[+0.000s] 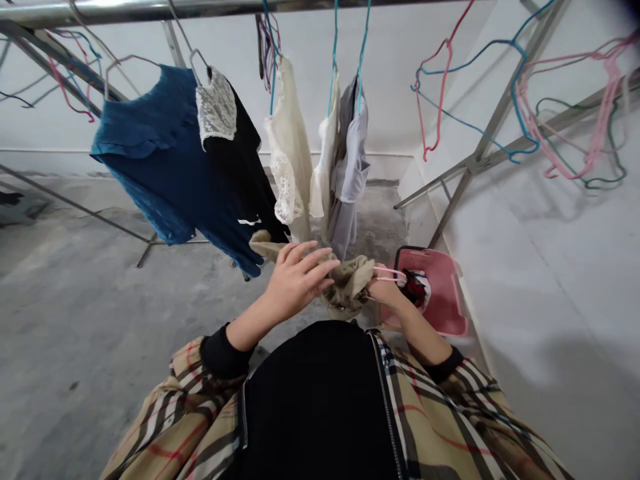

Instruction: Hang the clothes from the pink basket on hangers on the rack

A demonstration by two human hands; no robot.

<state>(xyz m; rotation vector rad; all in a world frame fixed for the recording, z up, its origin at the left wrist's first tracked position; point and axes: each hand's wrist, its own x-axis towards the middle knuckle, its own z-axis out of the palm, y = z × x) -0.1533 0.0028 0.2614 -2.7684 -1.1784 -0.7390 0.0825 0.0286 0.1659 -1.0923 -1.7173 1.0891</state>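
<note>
An olive-khaki garment [350, 280] hangs bunched in front of my body, one end of it sticking out to the left. My left hand [299, 272] lies against this cloth with its fingers stretched out and slightly apart; its thumb is hidden. On the right side of the cloth, my right hand [386, 288] is closed around a pink hanger [393, 273]. Part of that hanger goes into the bunched garment and out of sight.
Overhead runs a metal rail [150, 10] with a blue top [155, 147], a black dress with white lace [240, 160], cream lace garments [293, 147] and a grey garment [353, 167]. Bare hangers [530, 127] hang at right. A pink basket [450, 293] holding clothes stands by the wall.
</note>
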